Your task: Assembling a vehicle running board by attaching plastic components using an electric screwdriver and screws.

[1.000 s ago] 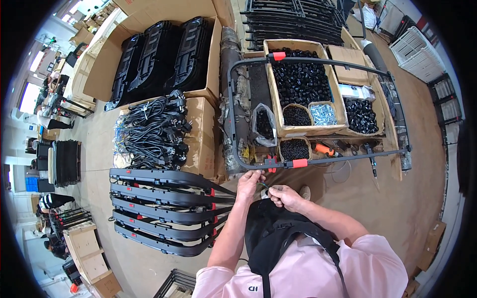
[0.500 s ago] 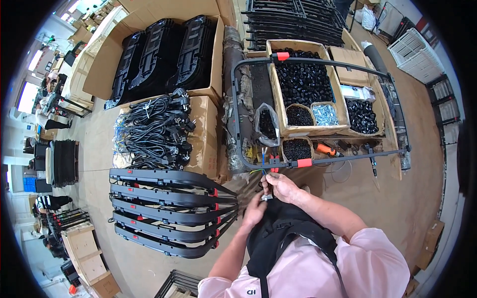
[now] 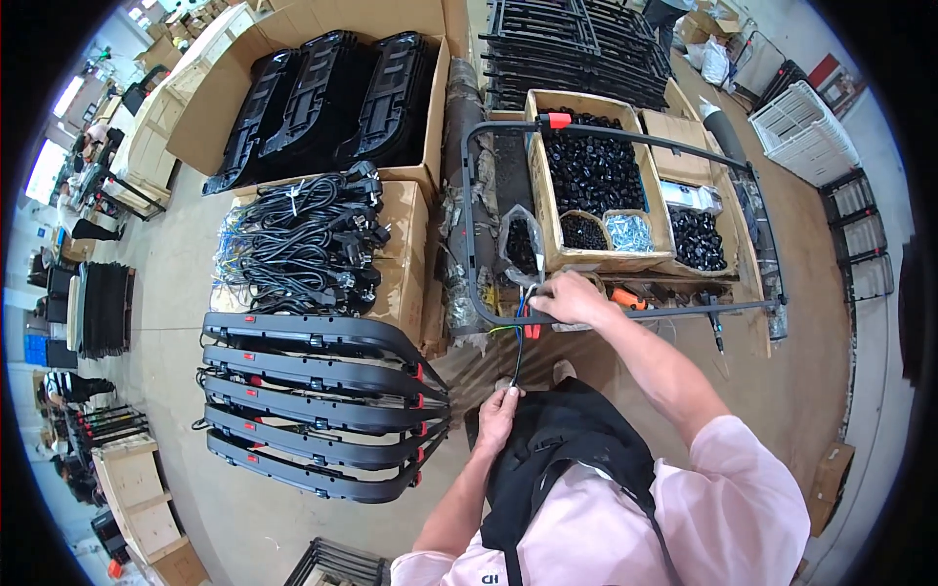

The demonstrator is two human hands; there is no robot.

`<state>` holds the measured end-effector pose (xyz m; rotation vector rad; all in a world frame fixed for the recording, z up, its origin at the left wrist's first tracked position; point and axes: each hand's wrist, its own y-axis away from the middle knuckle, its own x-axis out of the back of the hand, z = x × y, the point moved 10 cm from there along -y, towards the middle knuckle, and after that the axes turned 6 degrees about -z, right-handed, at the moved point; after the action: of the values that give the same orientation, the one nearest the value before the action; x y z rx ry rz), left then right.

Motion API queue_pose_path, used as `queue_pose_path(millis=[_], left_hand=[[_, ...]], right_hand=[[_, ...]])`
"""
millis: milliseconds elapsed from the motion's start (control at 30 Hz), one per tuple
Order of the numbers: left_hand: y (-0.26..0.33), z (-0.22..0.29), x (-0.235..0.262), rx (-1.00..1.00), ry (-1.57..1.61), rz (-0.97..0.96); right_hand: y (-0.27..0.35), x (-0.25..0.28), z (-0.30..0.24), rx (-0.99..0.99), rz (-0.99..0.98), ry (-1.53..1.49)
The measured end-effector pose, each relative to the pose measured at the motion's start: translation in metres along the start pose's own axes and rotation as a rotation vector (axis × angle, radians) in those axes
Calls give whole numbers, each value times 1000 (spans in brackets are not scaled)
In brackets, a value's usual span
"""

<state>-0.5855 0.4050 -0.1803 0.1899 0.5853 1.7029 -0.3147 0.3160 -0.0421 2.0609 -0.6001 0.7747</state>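
A black tubular metal frame [image 3: 470, 234] with red clips lies across the workbench in front of me. Dark insulated wires [image 3: 519, 356], with blue and yellow-green strands among them, run down over its near bar close to the left corner. My left hand [image 3: 495, 418] pinches their lower end beside my black apron. Higher up, at the near bar, my right hand [image 3: 575, 299] is closed around the upper part of the wires, its back hiding the fingertips' exact hold. Next to the wires, a red clip [image 3: 532, 331] sits below the bar.
Beyond the near bar stands a wooden box [image 3: 538, 176] with black caps and silver screws. An orange-handled tool [image 3: 625, 298] lies right of my right hand. To the left are bundled power cords [image 3: 303, 239] on cardboard and stacked black curved housings [image 3: 313, 410].
My right hand has moved up and away to the frame's near bar. My left hand has dropped slightly toward me, and the wires now stretch between the hands.
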Motion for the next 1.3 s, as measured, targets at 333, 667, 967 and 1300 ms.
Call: queue_pose_path(millis=[333,667,967,1300], left_hand=[[-3,17,-39,41,349,-89],[-45,55,-30,34,86,18],[-66,77,-36,31,94,237],[-80,80,-35,24,202,312]], right_hand=[[-77,-46,74,-58,137,-995],[-126,6,44,29,59,-1210],[-118,-44,4,114,-229,-905],[-117,-30,0,194,-125,-857]])
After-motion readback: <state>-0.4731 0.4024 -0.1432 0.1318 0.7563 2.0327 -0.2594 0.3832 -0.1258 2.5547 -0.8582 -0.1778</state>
